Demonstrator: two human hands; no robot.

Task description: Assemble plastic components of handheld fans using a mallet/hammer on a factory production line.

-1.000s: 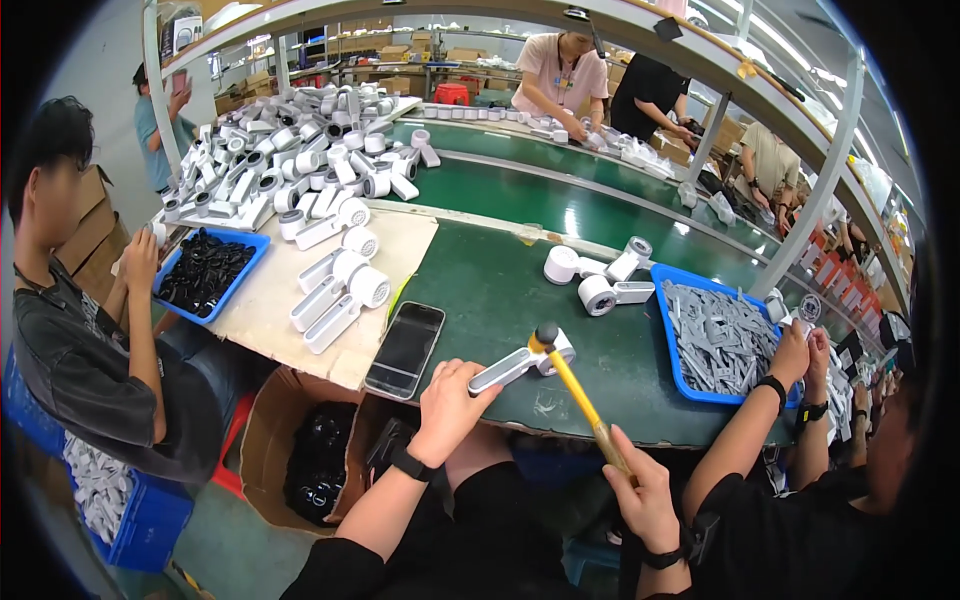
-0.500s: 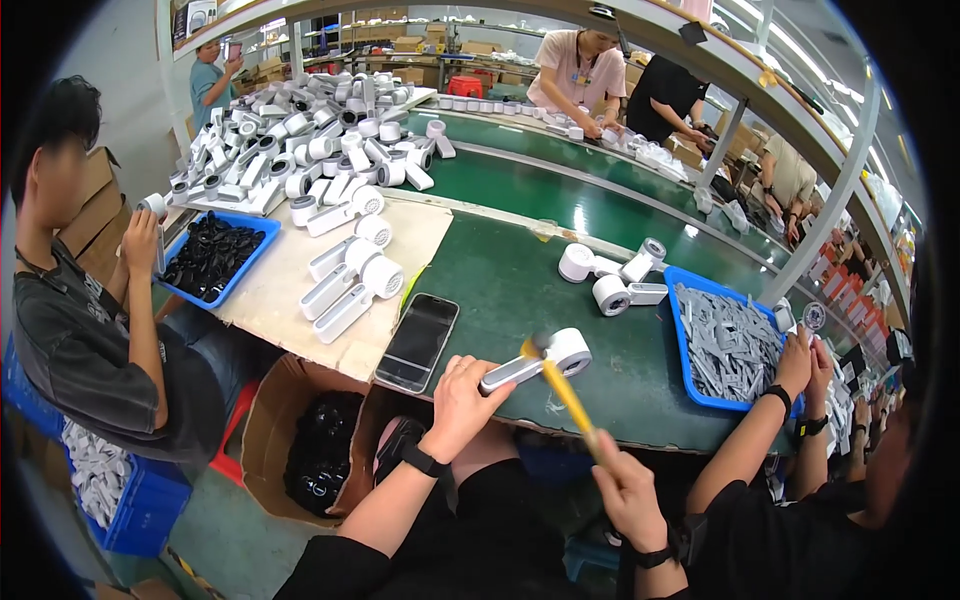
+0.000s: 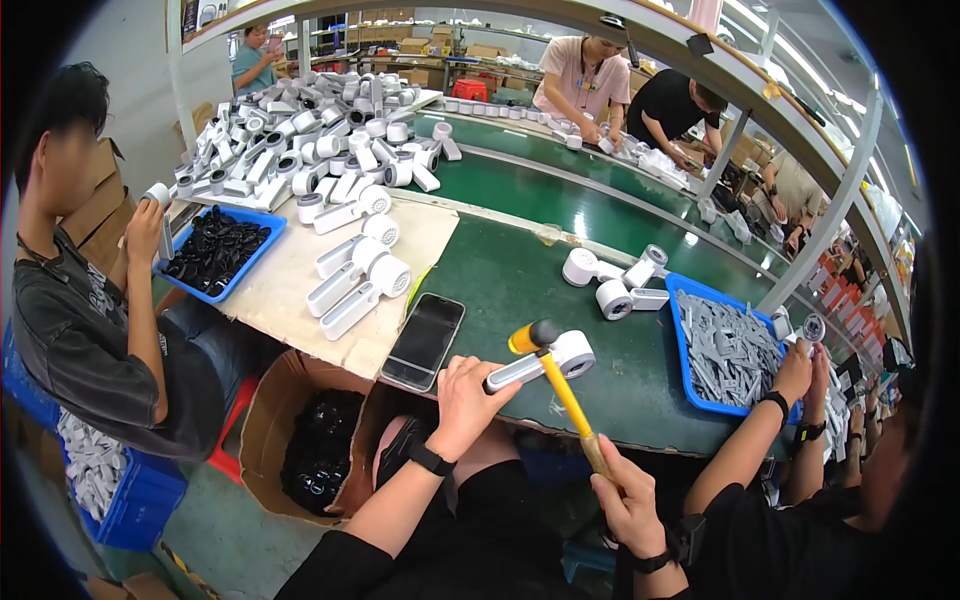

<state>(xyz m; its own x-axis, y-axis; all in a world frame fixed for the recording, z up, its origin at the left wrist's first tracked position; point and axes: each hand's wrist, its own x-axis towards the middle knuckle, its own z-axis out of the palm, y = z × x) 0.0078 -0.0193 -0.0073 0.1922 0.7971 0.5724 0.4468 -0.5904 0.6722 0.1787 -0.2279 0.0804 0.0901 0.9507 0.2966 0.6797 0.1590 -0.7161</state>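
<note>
My left hand (image 3: 468,402) is closed round the handle end of a white handheld fan (image 3: 572,354), which lies on the green tabletop near its front edge. My right hand (image 3: 626,500) grips a mallet (image 3: 570,395) with a yellow shaft and a yellow-and-black head. The mallet head appears above the fan's handle, and part of the fan is hidden behind the mallet. Just left of the fan, a dark-screened phone (image 3: 425,342) lies at the table edge.
Several white fans (image 3: 360,275) rest on a pale board at left, before a large heap (image 3: 320,135). A blue tray (image 3: 690,385) of grey strips stands at right; another blue tray (image 3: 270,240) holds black parts. Co-workers sit on both sides. Below is a cardboard box (image 3: 262,440).
The mallet head has risen from close on the fan's handle to a little above it. My left hand still holds the fan in nearly the same place.
</note>
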